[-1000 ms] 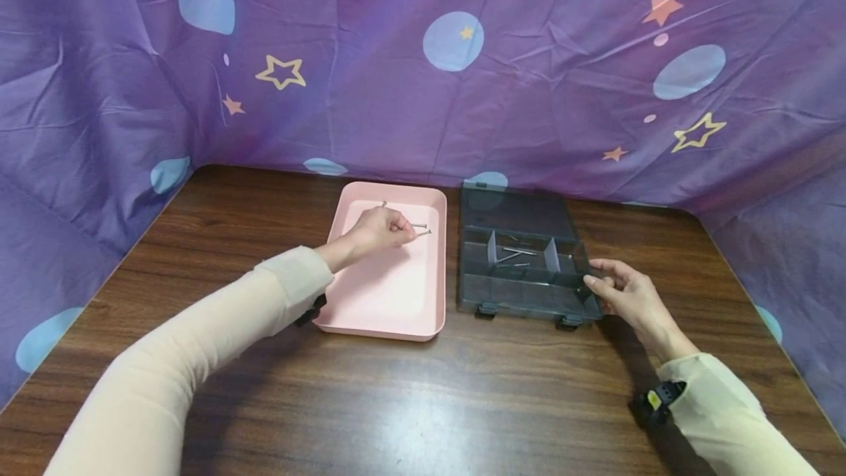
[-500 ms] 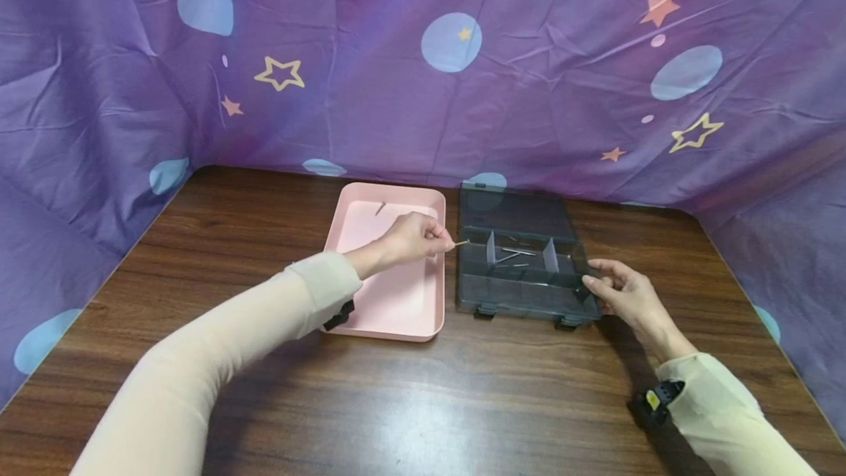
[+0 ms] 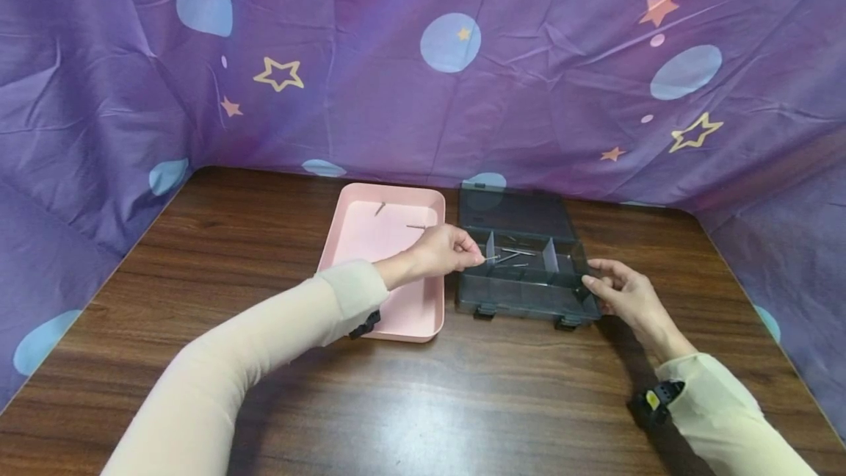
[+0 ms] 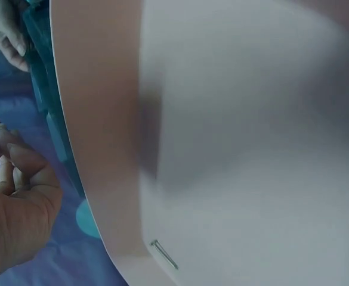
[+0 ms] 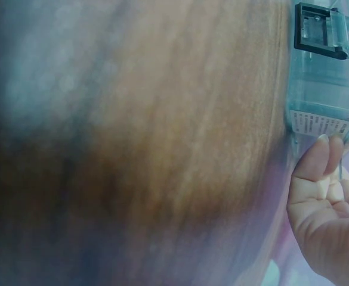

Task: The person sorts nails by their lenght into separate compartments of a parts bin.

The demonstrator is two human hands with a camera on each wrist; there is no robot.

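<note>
Between thumb and fingertips my left hand (image 3: 449, 250) pinches a thin metal screw (image 3: 492, 258), its head pointing right. That hand is over the left part of a dark see-through compartment box (image 3: 522, 294), whose lid lies back. Several slim metal pieces (image 3: 518, 252) lie in the box's middle compartment. My right hand (image 3: 631, 300) grips the box's right end with thumb and fingers. In the pink tray (image 3: 340, 222) lie a screw (image 3: 380, 208) at the back and another screw (image 3: 416, 226) near my left hand. Threads are too small to make out.
Tray and box stand side by side on a dark wooden table (image 3: 410, 402). Two upright dividers, one of them the right divider (image 3: 551, 255), split the box's back row. Latches (image 3: 485, 312) stick out at its front. A purple curtain (image 3: 377, 94) hangs behind.
My left hand has carried the pinched screw rightward, from over the tray to over the box. My right hand has stayed on the box's right end.
</note>
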